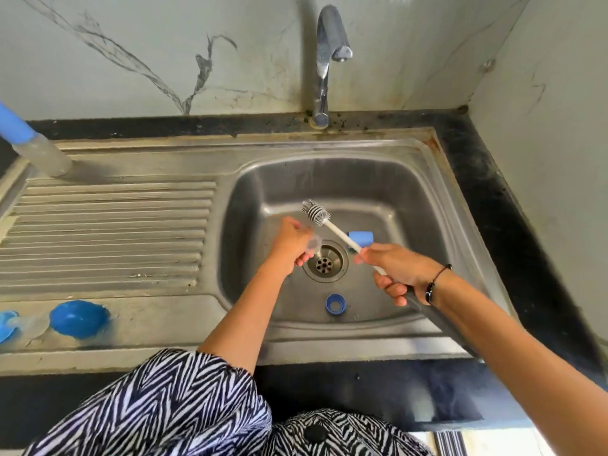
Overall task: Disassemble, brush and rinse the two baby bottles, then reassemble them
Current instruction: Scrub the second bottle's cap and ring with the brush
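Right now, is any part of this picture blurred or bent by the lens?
Head view: the clear part in the left hand is smeared by motion blur; the brush head stays sharp; the wide lens bows the sink rim and tilts the bottle at the left edge.

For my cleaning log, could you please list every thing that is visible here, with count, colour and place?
bottle brush: one, white, over the basin
clear teat: one, in left hand
blue ring: one, basin floor
blue part: one, basin floor
bottle: one, clear with blue top, drainboard far left
blue cap: one, near counter
tap: one, chrome, not running
sink: one, steel
left hand: holds teat
right hand: grips brush handle
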A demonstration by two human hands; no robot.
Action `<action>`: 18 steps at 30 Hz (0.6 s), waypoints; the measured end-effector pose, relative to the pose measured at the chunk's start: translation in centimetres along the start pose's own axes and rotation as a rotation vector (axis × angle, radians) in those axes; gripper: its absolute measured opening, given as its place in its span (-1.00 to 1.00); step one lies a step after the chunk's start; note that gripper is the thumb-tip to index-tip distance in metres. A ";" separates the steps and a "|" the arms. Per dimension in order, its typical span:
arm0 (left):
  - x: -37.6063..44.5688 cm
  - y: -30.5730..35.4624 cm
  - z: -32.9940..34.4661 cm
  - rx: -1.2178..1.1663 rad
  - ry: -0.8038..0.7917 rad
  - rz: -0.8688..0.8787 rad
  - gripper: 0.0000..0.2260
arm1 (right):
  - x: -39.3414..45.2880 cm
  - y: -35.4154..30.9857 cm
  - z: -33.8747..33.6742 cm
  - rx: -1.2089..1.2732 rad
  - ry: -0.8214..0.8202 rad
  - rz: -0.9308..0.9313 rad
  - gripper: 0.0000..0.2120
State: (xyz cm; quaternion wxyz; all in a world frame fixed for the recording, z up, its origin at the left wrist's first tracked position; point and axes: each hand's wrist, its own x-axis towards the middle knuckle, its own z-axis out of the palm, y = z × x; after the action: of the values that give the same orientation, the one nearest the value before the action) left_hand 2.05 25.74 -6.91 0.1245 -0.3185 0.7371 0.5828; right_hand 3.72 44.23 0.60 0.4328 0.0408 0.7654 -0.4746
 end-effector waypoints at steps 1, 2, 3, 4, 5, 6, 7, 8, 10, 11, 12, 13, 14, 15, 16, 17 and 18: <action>0.3 -0.5 0.5 0.101 -0.037 0.001 -0.90 | 0.2 0.4 -0.3 -0.033 0.018 0.004 -0.77; 0.5 -1.1 1.0 0.212 -0.074 0.010 -0.89 | 0.4 0.8 -0.6 -0.056 0.031 0.011 -0.80; 0.6 -1.6 1.5 0.337 -0.107 0.028 -0.87 | 0.6 1.2 -0.9 -0.065 0.036 0.019 -0.82; 0.9 -2.2 1.9 0.477 -0.145 0.051 -0.85 | 0.7 1.5 -1.1 -0.066 0.035 0.027 -0.84; 1.1 -2.7 2.3 0.625 -0.186 0.067 -0.81 | 1.0 1.9 -1.3 -0.061 0.032 0.037 -0.85; 1.3 -3.1 2.6 0.768 -0.225 0.076 -0.75 | 1.1 2.1 -1.5 -0.060 0.030 0.042 -0.86; 1.6 -3.5 3.0 0.904 -0.262 0.073 -0.66 | 1.3 2.4 -1.6 -0.062 0.031 0.047 -0.86; 1.8 -4.1 3.3 1.021 -0.280 0.077 -0.57 | 1.6 2.7 -1.7 -0.067 0.036 0.050 -0.86; 2.1 -4.8 3.9 1.190 -0.305 0.109 -0.48 | 2.1 3.1 -1.8 -0.084 0.054 0.058 -0.85; 2.2 -5.1 4.1 1.246 -0.322 0.121 -0.47 | 2.4 3.2 -1.9 -0.101 0.064 0.064 -0.85; 2.3 -5.4 4.4 1.289 -0.339 0.134 -0.49 | 2.7 3.2 -1.9 -0.119 0.070 0.071 -0.85; 2.3 -5.6 4.6 1.324 -0.350 0.146 -0.50 | 3.0 3.3 -2.0 -0.133 0.073 0.077 -0.85; 2.3 -5.8 4.7 1.355 -0.351 0.157 -0.50 | 3.1 3.3 -2.0 -0.143 0.075 0.079 -0.85; 2.4 -5.9 4.8 1.380 -0.354 0.168 -0.50 | 3.3 3.3 -2.0 -0.151 0.077 0.083 -0.85; 2.4 -6.1 5.0 1.398 -0.353 0.182 -0.51 | 3.5 3.3 -1.9 -0.159 0.080 0.086 -0.85; 2.5 -6.2 5.1 1.412 -0.349 0.194 -0.53 | 3.8 3.3 -1.9 -0.167 0.082 0.092 -0.85; 2.5 -6.3 5.3 1.423 -0.341 0.206 -0.54 | 3.9 3.3 -1.8 -0.173 0.082 0.100 -0.85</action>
State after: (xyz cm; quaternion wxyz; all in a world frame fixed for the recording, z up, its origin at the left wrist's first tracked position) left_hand 3.00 29.13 -14.72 0.3583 0.0053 0.9335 0.0140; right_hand 1.73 46.00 -4.12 0.4262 0.0611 0.8176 -0.3824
